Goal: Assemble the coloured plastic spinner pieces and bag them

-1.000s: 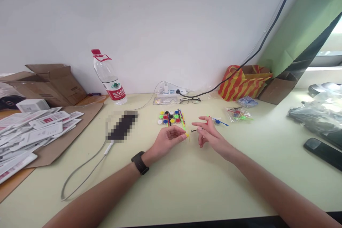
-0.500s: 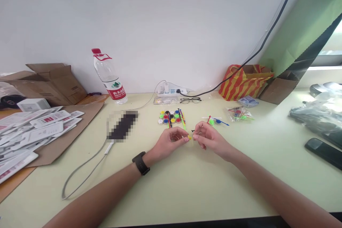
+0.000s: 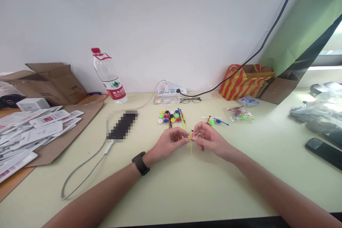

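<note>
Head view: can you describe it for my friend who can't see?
A left hand and right hand meet at a small yellow piece above a pale table. Beyond lie colourful round pieces; a red-capped bottle stands farther left.

Bottle (image 3: 117,91) left; eyeglasses (image 3: 190,99) near power strip (image 3: 173,92); striped bag (image 3: 235,85) right.

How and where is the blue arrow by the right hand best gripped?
Probably pinch the blue arrow near its tip, coming from its right and above: the tip juts out rightward, while a green piece sits close on the left.
</note>
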`<state>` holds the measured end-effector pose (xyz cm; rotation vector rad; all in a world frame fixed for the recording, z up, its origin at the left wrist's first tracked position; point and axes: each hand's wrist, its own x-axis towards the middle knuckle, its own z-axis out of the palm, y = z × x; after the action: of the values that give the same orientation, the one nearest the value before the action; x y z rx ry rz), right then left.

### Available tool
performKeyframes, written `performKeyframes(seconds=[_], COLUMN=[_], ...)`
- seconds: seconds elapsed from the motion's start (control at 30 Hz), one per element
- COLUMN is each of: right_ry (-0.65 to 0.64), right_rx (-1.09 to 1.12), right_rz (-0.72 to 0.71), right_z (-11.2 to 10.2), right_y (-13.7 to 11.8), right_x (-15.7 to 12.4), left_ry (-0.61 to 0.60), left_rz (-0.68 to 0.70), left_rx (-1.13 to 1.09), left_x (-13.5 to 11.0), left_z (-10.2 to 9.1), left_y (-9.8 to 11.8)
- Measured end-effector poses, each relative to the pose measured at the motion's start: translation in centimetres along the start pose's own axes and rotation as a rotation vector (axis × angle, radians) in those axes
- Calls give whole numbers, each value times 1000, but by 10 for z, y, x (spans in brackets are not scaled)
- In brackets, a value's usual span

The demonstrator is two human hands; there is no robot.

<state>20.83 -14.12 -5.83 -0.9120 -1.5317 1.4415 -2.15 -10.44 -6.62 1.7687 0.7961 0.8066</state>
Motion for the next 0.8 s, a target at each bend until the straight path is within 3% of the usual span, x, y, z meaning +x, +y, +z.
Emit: performKeyframes(seconds=[0.17, 0.27, 0.5, 0.8], right_ry=[131, 140, 39, 49], right_rx=[-129, -228, -246, -234], right_rz=[-125, -210, 13, -51], right_z=[0, 1, -1, 2], right_y=[1, -2, -7, 0], right_x=[-1, -5, -8, -4], left_ry=[17, 14, 65, 16], left_rz=[-31, -60, -87, -87], left_rx=[-42, -117, -193, -146], left_x=[0, 0, 1, 0], left_z=[1, 0, -1, -1], left_y=[1, 3, 9, 6])
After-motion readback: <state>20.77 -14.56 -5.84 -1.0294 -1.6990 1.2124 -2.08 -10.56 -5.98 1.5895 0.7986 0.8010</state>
